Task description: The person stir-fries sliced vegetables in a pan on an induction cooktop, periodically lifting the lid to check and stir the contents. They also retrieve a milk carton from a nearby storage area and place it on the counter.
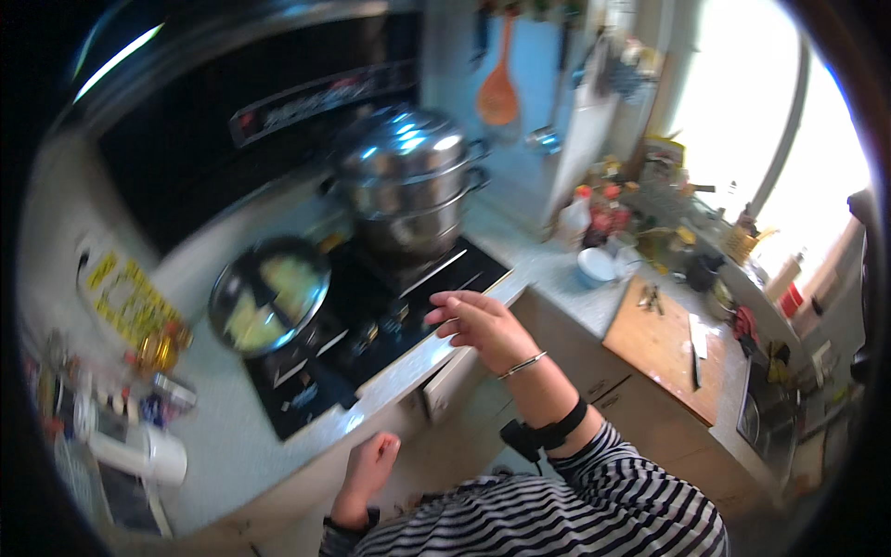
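Observation:
My right hand (480, 327) is raised over the front edge of the gas cooktop (376, 334), fingers spread loosely with nothing in them. A bracelet and a black strap circle that wrist and forearm. Lower down, my left hand (372, 463) hangs in front of the counter, its fingers curled into a fist; nothing shows in it. On the left burner rests a frying pan (230, 317) with pale food pieces in it, and its black handle (334, 386) points towards me. A dark utensil (264, 289) lies across the food. A tiered steel steamer pot (407, 181) stands lidded on the other burner.
Right of the cooktop are a white bowl (596, 268), several bottles (588, 216) and a wooden cutting board (654, 348) carrying a knife (695, 362). A sink (755, 411) lies beyond. An orange slotted spoon (498, 97) hangs behind. Oil jar (159, 350) and white appliance (139, 449) stand left.

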A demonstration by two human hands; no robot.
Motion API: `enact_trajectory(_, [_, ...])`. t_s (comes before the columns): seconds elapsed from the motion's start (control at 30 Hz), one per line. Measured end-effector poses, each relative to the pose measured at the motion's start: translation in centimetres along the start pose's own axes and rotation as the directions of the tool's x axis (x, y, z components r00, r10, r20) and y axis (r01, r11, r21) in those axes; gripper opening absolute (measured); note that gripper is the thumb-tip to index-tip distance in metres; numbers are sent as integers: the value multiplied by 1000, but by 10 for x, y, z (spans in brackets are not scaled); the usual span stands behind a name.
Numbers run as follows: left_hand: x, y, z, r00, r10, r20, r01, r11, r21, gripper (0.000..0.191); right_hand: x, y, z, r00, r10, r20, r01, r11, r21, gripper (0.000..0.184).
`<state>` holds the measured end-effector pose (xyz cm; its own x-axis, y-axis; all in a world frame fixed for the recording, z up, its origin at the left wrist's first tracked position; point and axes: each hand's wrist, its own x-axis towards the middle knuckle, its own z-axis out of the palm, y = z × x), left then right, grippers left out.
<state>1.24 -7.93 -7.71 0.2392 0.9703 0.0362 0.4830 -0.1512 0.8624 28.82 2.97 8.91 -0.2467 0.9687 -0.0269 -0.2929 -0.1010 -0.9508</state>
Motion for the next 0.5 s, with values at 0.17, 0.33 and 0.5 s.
enact_trajectory(0.17, [-32,-24,-43,992,-114,-48,112,992,-58,19,14,32,60,993,69,99,-36,952,-304,39])
enact_trajectory(0.33, [-38,-41,-70,989,-58,-135,46,995,-88,14,27,51,96,985,-98,139,158,835,-528,42])
enact_trajectory(0.5, [-38,-53,-75,977,-166,-130,146,977,-153,14,43,75,114,918,-311,245,395,683,-614,39])
